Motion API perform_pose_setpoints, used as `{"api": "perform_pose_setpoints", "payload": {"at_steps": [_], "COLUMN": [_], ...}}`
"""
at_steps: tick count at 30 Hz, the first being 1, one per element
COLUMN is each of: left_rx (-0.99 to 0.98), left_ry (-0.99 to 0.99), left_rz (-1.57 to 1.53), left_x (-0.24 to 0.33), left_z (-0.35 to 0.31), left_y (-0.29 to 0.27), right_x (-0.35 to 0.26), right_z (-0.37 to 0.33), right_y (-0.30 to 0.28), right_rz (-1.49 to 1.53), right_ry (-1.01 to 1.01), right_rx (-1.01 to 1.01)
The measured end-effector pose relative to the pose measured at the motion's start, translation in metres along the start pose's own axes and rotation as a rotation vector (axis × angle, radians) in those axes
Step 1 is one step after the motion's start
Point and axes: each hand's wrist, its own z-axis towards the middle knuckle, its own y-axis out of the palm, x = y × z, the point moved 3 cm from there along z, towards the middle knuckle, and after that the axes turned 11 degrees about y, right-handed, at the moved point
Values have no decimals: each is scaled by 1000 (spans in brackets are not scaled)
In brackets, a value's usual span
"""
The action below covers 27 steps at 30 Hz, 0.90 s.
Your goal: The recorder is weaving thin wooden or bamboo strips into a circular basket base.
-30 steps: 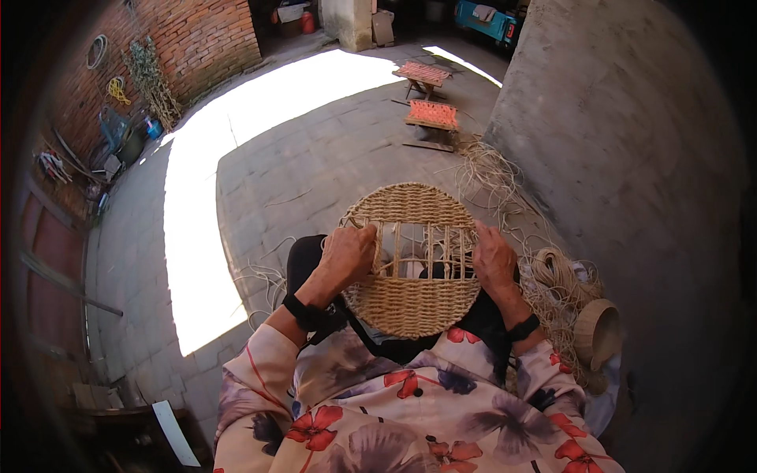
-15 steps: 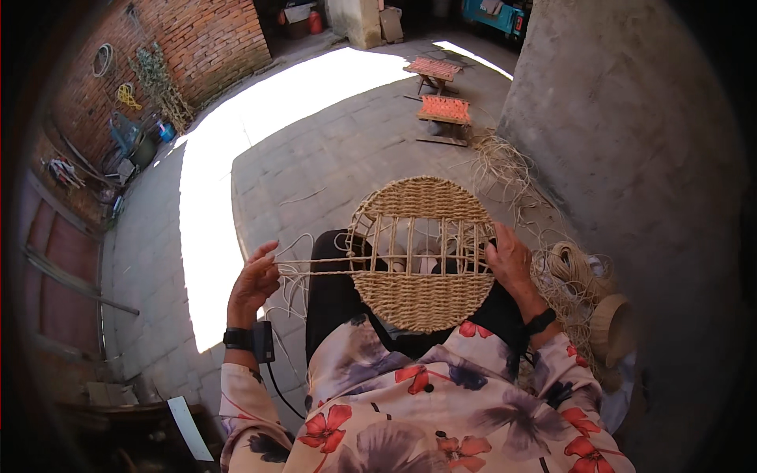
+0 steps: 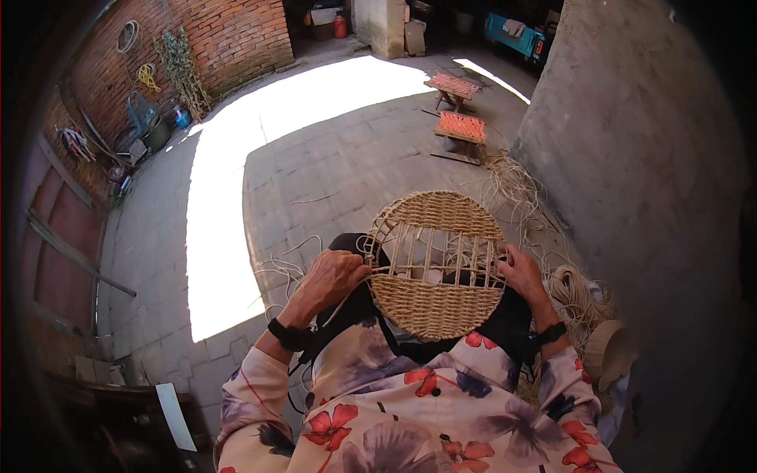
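A round straw-coloured woven piece (image 3: 441,306) rests over my lap, tilted toward me. Its top and bottom bands are tightly woven; across the middle, bare upright strands stand apart with gaps between them. At its left rim my left hand (image 3: 333,276) is closed, fingers pinched on a cord (image 3: 335,310) whose loose end trails below the hand. My right hand (image 3: 522,272) grips the right rim, with the thumb and fingers closed around the edge.
Coils of loose cord (image 3: 576,292) and a pale woven basket (image 3: 609,351) lie to my right by the grey wall (image 3: 631,158). Two small stools with orange-red woven seats (image 3: 461,126) stand ahead. A brick wall (image 3: 229,39) rises at the far left.
My left hand has come in from the left to the rim of the woven piece; the cords stretched out toward it before. My right hand keeps its hold. The view has shifted slightly.
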Motion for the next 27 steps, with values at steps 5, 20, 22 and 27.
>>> {"api": "perform_pose_setpoints", "payload": {"at_steps": [5,20,22,27], "left_rx": [2,22,12,128], "left_ry": [-197,-32,-17,-584], "left_rz": [334,-33,-91,12], "left_x": [-65,-1,-12,-108], "left_z": [-61,-9,-18,-92], "left_y": [-50,-4,-7,-62], "right_x": [10,7,7,6], "right_z": [1,1,-1,-3], "right_y": [-3,0,0,-1], "right_rz": [68,52,63,123], "right_ry": [-1,-36,-28,-28], "right_rx": [-39,-34,-38,-53]}}
